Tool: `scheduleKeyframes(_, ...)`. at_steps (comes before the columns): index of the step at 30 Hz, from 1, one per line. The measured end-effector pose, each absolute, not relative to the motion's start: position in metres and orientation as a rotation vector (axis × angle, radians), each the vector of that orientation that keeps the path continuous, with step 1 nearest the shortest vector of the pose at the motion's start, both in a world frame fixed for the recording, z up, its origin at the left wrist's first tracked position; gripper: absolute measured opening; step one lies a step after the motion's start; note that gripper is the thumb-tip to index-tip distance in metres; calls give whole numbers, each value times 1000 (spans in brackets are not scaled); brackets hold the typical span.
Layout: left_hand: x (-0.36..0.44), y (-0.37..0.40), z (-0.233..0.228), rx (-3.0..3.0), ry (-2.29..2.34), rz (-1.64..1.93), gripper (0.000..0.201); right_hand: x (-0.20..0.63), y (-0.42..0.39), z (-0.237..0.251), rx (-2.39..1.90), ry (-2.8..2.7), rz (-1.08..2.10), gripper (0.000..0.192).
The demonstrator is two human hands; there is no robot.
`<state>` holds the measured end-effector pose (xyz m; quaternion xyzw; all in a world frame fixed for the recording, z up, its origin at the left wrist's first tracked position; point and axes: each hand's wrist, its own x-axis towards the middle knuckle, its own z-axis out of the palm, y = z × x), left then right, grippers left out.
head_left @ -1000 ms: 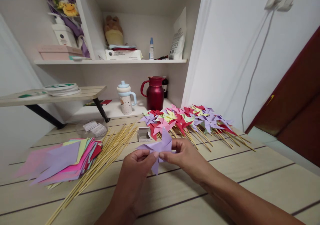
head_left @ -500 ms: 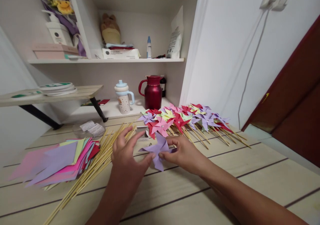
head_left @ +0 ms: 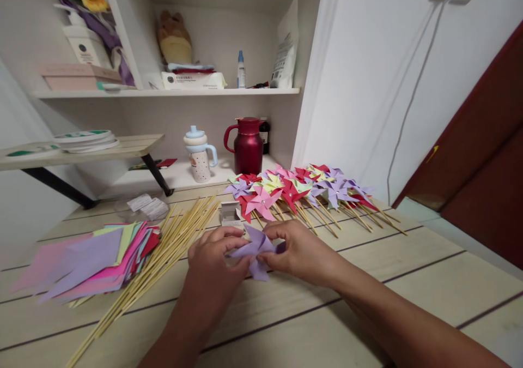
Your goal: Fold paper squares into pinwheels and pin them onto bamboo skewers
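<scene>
A purple paper pinwheel head (head_left: 255, 251) lies low over the wooden table (head_left: 408, 270), pinched between both hands. My left hand (head_left: 214, 267) grips its left side with curled fingers. My right hand (head_left: 296, 251) holds its right side, thumb and fingers on the folded points. A small white box (head_left: 231, 214) sits just behind the hands. Loose bamboo sticks (head_left: 163, 253) lie to the left of my left hand.
A stack of coloured paper squares (head_left: 90, 259) lies at the left. Finished pinwheels on sticks (head_left: 302, 193) are piled behind my right hand. A red thermos jug (head_left: 247, 147) and a spouted cup (head_left: 199, 155) stand on a low shelf. A white wall is at right.
My left hand, spread open above the sticks half a second ago, has come back and closed on the purple pinwheel. The pinwheel sits lower than one second ago.
</scene>
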<state>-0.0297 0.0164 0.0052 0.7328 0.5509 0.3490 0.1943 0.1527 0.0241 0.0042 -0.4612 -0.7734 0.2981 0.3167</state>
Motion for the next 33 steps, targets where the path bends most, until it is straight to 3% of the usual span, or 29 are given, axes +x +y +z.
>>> scheduleKeyframes(22, -28, 16, 4, 1977, 1455, 980, 14, 148, 22, 4, -1194, -2021, 857, 8)
scheduleKeyframes(30, -30, 17, 6, 1558, 1385, 1074, 14, 149, 24, 6, -1190, -1804, 1014, 11)
scheduleKeyframes(33, -31, 18, 5, 1343, 1380, 1149, 19, 148, 25, 7, -1111, -1731, 1001, 22)
